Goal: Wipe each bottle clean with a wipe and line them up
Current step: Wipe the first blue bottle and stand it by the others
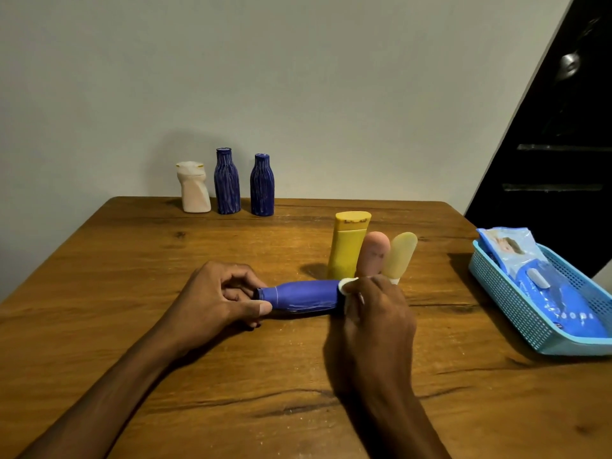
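Note:
A blue bottle (303,297) lies on its side over the wooden table (132,293). My left hand (218,296) grips its cap end. My right hand (374,313) holds a white wipe (346,287) against the bottle's base end, and most of the wipe is hidden under my fingers. Just behind stand a yellow bottle (347,246), a pink bottle (374,251) and a pale yellow bottle (400,255). At the table's far edge a white bottle (193,188) and two dark blue bottles (227,182) (262,185) stand in a row.
A light blue plastic basket (516,313) sits at the right edge of the table with a blue pack of wipes (543,286) inside. A plain wall rises behind the table. A dark door area (563,144) lies at the right.

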